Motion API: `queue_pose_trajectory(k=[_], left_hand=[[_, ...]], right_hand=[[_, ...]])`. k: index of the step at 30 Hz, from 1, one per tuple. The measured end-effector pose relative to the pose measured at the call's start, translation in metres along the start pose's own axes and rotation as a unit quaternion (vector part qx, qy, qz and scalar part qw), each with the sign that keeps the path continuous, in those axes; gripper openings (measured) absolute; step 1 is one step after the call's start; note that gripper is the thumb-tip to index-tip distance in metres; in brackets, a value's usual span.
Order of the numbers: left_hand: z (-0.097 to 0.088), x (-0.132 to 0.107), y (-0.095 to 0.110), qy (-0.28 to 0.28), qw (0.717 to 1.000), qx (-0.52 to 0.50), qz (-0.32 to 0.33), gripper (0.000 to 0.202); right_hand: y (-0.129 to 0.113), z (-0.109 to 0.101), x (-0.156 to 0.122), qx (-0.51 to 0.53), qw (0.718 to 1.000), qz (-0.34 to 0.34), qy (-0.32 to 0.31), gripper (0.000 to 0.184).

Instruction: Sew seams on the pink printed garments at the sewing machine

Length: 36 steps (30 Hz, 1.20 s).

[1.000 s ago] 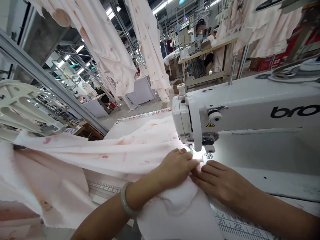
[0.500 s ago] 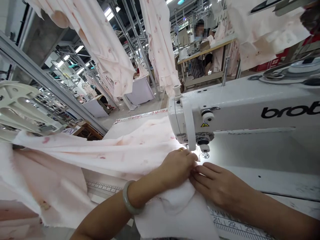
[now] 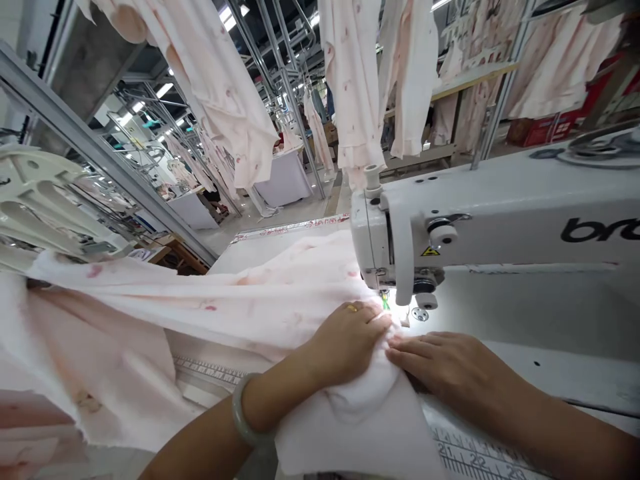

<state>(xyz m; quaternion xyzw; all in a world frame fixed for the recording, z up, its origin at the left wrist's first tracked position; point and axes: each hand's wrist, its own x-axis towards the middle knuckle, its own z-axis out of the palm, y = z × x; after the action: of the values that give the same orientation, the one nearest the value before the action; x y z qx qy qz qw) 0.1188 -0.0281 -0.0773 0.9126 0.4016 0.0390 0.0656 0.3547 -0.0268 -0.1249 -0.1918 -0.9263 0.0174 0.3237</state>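
A pale pink printed fabric (image 3: 210,310) lies across the table and runs under the head of a white sewing machine (image 3: 480,213). My left hand (image 3: 345,340), wearing a ring and a green bangle, has its fingers curled and pressed on the fabric just in front of the needle. Beside it on the right, my right hand (image 3: 445,367) rests with fingers stretched flat on the fabric's edge, its fingertips touching the left hand's. The machine's lamp lights the needle area (image 3: 395,307).
A ruler strip (image 3: 475,457) is printed along the table's near edge. A white plastic frame (image 3: 40,207) stands at the left. Pink garments (image 3: 230,107) hang from overhead rails. Other work tables (image 3: 285,180) stand further back.
The view has shifted, and the hanging garments now hide the person at the far table. Both hands stay pressed on the fabric at the needle, the right hand lying a little flatter.
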Motion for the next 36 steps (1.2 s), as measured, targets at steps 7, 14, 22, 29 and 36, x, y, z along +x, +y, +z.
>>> queue_pose_trajectory(k=[7, 14, 22, 29, 36], left_hand=[[0.005, 0.025, -0.032, 0.019, 0.999, 0.035, 0.001, 0.019], [-0.015, 0.032, -0.031, -0.015, 0.999, 0.042, -0.018, 0.02], [-0.017, -0.018, 0.011, 0.029, 0.997, 0.07, -0.032, 0.032], [-0.029, -0.002, 0.005, 0.028, 0.988, -0.051, -0.141, 0.021], [-0.007, 0.008, 0.003, 0.103, 0.977, -0.073, -0.171, 0.017]], right_hand=[[0.017, 0.001, 0.008, -0.007, 1.0, 0.018, -0.014, 0.036], [0.026, 0.011, 0.002, -0.024, 0.999, 0.023, 0.015, 0.047], [0.028, 0.002, 0.008, -0.038, 0.995, 0.081, 0.05, 0.024], [0.032, 0.001, 0.013, -0.049, 0.997, 0.033, 0.043, 0.029], [0.031, 0.002, 0.014, -0.087, 0.994, -0.047, 0.034, 0.033]])
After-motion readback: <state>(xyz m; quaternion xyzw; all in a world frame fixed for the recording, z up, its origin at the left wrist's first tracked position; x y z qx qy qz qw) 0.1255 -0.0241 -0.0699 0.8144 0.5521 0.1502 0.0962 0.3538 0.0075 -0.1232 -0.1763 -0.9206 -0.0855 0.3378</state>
